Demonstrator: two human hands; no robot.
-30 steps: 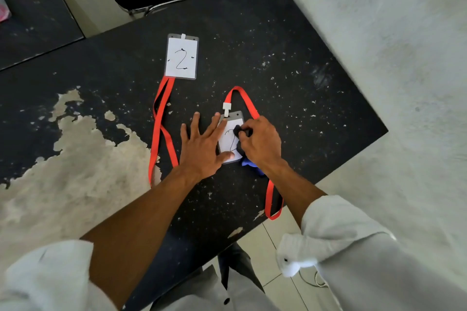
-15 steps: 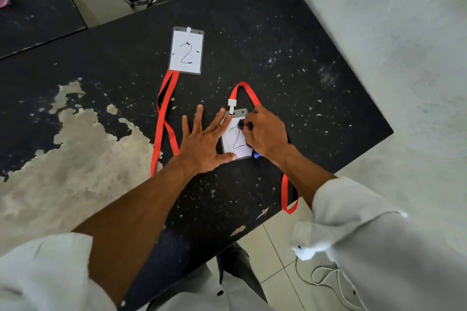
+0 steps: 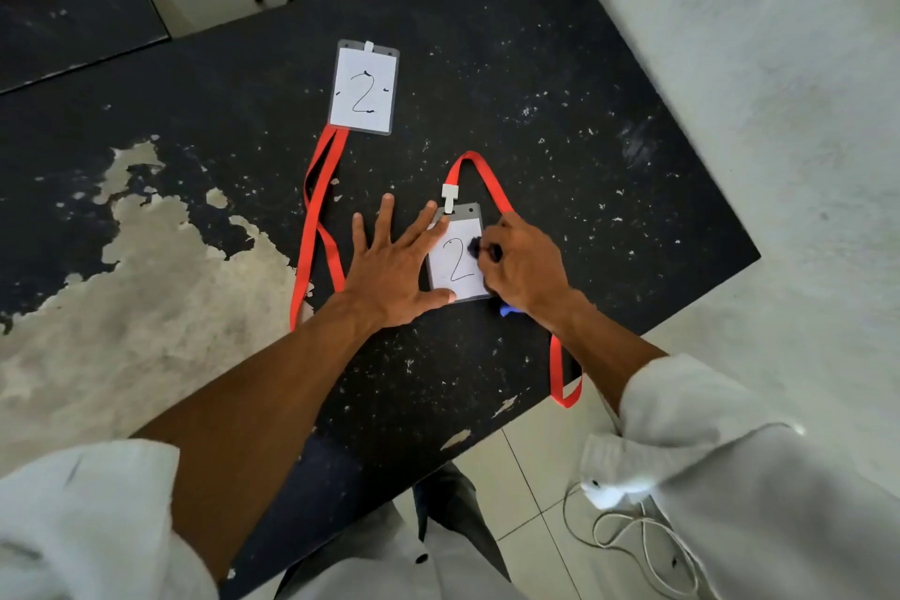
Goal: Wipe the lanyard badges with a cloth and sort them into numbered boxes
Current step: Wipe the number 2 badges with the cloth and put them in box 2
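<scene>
head view: left hand (image 3: 389,273) presses badge (image 3: 458,266), fingers (image 3: 384,219) spread flat; right hand (image 3: 528,268) fingers pinch cloth (image 3: 475,249).

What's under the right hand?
Right hand grips a dark cloth on the near badge; a blue scrap shows below the wrist. Most of the cloth and the badge's right edge are covered.

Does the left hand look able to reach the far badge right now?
Likely yes: the left hand lies flat on the near badge, gripping nothing, with only table between it and the far badge.
</scene>
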